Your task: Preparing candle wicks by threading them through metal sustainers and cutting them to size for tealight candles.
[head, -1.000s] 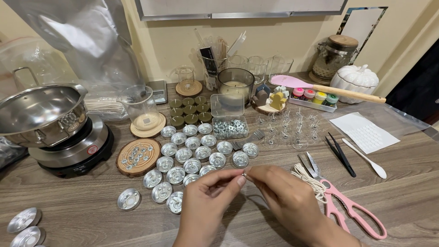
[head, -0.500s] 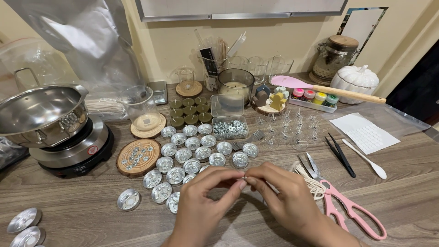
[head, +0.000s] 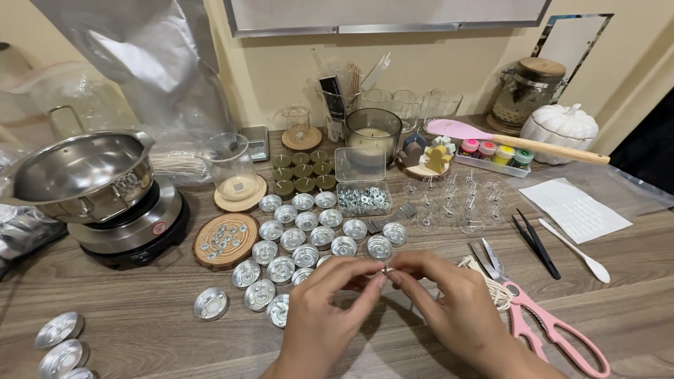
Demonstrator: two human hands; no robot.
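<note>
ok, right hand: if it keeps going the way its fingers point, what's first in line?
The right hand points left, fingertips pinching a small metal piece against the left hand. Straight on, it would meet the left hand's fingertips first; they look already nearly touching, though depth is hard to judge.

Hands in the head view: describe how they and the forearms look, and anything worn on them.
Both the left hand and the right hand are bare: no gloves, and no rings or watch in view. The forearms show no sleeves up to the picture's edge. Fingernails are short and unpainted.
</note>
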